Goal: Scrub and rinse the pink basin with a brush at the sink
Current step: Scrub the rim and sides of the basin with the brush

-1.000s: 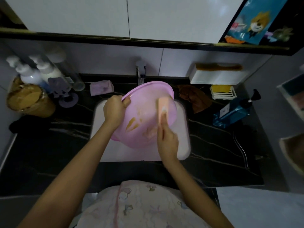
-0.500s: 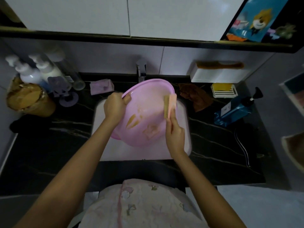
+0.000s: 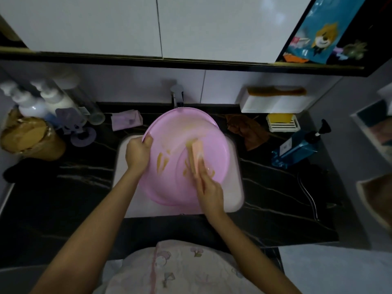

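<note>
My left grip curls over the rim of the round pink plastic basin; my right grip holds the peach oblong brush, both forearms reaching forward.

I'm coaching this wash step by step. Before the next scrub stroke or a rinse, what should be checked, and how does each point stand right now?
1. Left hand grips the basin by its rim: ok.
2. Right hand holds the brush: ok.
3. Brush lies against the basin's inside: ok.
4. Basin is over the sink, not the counter: ok.
5. Inside is free of orange marks: not ok, marks show near the middle.
6. Tap is running for a rinse: cannot tell.
</note>
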A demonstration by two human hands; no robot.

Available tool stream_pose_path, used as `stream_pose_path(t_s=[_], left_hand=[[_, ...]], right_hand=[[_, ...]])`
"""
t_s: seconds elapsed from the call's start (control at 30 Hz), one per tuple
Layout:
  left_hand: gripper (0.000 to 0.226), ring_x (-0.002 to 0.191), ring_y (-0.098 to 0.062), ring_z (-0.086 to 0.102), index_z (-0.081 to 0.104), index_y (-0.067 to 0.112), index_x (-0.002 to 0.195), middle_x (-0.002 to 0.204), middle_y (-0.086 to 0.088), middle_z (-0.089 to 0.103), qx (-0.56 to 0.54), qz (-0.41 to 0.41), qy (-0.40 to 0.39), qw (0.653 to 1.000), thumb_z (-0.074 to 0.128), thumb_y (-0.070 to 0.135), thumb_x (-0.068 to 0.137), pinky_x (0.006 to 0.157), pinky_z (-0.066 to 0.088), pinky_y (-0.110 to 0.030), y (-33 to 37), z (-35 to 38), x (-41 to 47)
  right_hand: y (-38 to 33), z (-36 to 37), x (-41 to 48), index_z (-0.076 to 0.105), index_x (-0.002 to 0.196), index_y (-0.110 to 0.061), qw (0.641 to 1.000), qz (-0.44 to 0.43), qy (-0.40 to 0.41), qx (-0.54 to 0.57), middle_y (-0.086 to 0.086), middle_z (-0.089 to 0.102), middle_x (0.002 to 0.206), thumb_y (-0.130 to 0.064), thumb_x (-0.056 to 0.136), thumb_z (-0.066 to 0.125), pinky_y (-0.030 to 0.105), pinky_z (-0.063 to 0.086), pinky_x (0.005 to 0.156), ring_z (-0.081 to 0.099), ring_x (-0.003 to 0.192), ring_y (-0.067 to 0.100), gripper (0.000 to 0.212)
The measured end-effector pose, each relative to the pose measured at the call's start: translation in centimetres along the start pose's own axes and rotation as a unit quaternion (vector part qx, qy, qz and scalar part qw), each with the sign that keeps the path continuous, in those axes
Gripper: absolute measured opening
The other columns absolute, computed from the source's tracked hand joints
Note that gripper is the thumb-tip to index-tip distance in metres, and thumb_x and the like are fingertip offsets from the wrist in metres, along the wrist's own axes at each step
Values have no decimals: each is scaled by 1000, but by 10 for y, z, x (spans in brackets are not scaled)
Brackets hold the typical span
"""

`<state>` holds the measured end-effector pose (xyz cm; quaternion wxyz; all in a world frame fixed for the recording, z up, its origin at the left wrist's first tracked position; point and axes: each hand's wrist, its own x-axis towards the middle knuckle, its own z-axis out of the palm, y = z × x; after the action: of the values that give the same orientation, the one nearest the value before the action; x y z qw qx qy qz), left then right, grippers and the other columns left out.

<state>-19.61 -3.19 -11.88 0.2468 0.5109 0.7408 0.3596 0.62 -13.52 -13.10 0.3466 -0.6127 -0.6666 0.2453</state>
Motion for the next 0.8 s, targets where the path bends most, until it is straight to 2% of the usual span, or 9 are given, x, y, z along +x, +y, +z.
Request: stream_pose_path(t_s=[0.07,0.17,0.27,0.37,0.47,0.53,0.63,0.7,0.8], left_hand=[[40,65,-36,55,43,8,58,61,-11,47,-1,-2,7,1000,41,39,84,56,27,-31,-2,-2,2],[42,59,-25,46,42,7,58,59,-11,46,5,5,11,1000,39,41,81,53,23,-31,0,-2,3],[44,59,-21,40,33,18,50,52,-5,39,-18,1,16,1000,44,34,89,54,23,-31,-2,1,-5],[45,59,-21,40,33,20,50,52,-3,39,-20,-12,25,999,45,33,91,55,27,-31,-5,2,-5],[39,60,-22,42,36,19,51,58,-9,45,-21,-10,22,999,41,37,86,56,30,-31,-1,0,-5],[38,59,-22,41,34,19,50,57,-8,44,-22,-3,22,1000,39,37,83,55,28,-31,3,0,-10],[40,58,-23,40,33,19,50,52,-5,41,-11,-1,25,1000,42,33,87,54,26,-31,4,1,-13],[45,58,-23,41,34,17,50,50,-1,37,-2,-11,30,999,47,26,92,54,24,-30,3,0,-11],[42,59,-24,42,39,10,55,56,-7,43,5,-12,35,999,48,24,94,55,24,-30,3,1,-13]], right_hand=[[14,1,-25,24,145,-43,999,-26,-27,-24,2,64,122,-28,99,37,17,44,82,65,101,23,51],[17,-1,-4,22,147,-27,996,22,35,-84,12,69,78,-40,95,31,24,42,56,64,61,27,54],[-5,3,21,11,145,-41,995,89,42,-6,10,70,97,-42,100,31,33,50,73,64,81,27,49],[-5,3,-14,15,147,-45,998,31,-46,19,-4,54,136,-47,97,28,32,46,96,55,118,17,51],[25,-6,-12,17,148,-42,994,68,-17,-80,10,69,100,-57,96,11,37,53,73,67,83,28,55],[26,-8,16,23,147,-37,981,157,71,-88,16,63,74,-50,99,23,36,47,60,62,65,31,50],[-12,2,11,26,148,-28,989,131,62,-12,12,68,103,-29,101,38,31,48,71,66,84,26,49],[-7,10,-23,19,151,-22,995,13,-2,-102,8,58,131,-23,100,43,21,45,84,63,104,22,57],[25,-8,-17,9,149,-28,983,83,-39,-157,17,66,108,-25,100,41,31,50,79,65,93,27,59]])
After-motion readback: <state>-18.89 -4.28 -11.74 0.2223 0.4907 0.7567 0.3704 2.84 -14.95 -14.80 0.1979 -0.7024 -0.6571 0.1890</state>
